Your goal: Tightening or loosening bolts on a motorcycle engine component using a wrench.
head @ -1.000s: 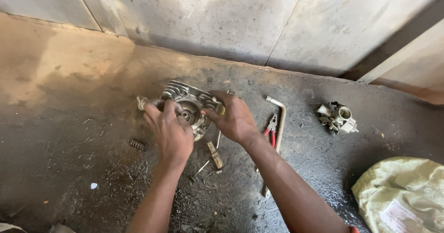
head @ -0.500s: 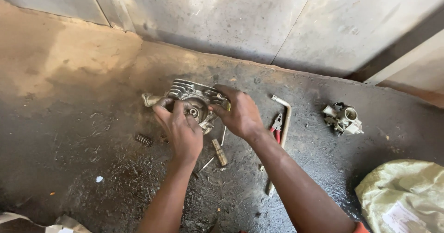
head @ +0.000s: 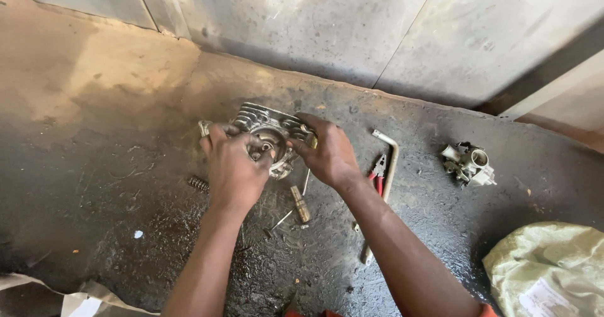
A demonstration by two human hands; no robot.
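A finned metal cylinder head (head: pixel 269 123) lies on the dark, oily floor near the wall. My left hand (head: pixel 231 169) grips its near left side, fingers curled over the edge by the round central opening. On the right side my right hand (head: pixel 327 153) holds the head, fingertips pressing toward the middle. Both hands cover much of the part's front.
A small coil spring (head: pixel 197 183) lies left of my left wrist. A brass-coloured bolt (head: pixel 300 203) and thin pins lie below the head. Red-handled pliers (head: pixel 378 173) and a bent L-shaped wrench (head: pixel 389 166) lie to the right. Farther right sits a carburettor (head: pixel 468 163); a pale bag (head: pixel 547 270) is bottom right.
The view has shifted slightly. Both hands stay on the cylinder head, with small finger adjustments around its centre.
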